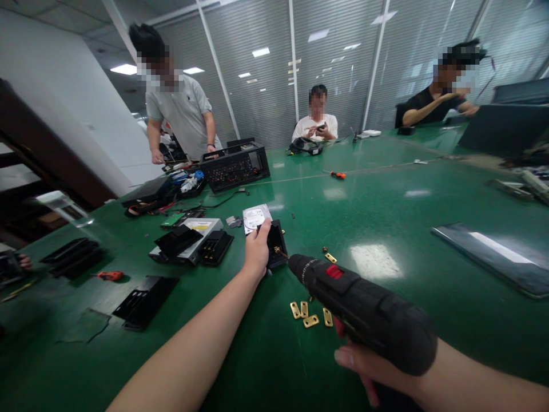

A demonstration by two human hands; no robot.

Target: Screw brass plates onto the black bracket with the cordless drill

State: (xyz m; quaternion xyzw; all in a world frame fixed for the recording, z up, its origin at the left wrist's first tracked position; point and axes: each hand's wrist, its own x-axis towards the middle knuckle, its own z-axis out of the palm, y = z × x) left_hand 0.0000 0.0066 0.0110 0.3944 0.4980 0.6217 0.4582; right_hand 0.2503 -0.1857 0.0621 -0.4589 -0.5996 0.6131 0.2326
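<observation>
My left hand [258, 249] grips the near-left edge of a black bracket [277, 243] that holds a silver hard drive [254, 217] on the green table [377, 217]. My right hand [364, 366] is wrapped round the grip of a black power drill [364, 306]. The drill's bit tip touches the bracket's right side, beside a small brass screw. Several flat brass tabs [309, 313] lie on the table just under the drill's nose, and a couple more brass bits [329, 256] lie to the right of the bracket.
Black drive trays and an optical drive [191, 241] lie to the left, with more black brackets [143, 294] and a red-handled tool [110, 276]. A black computer case [235, 166] stands further back. A dark panel [493, 257] lies at right. Three other people are along the far edges.
</observation>
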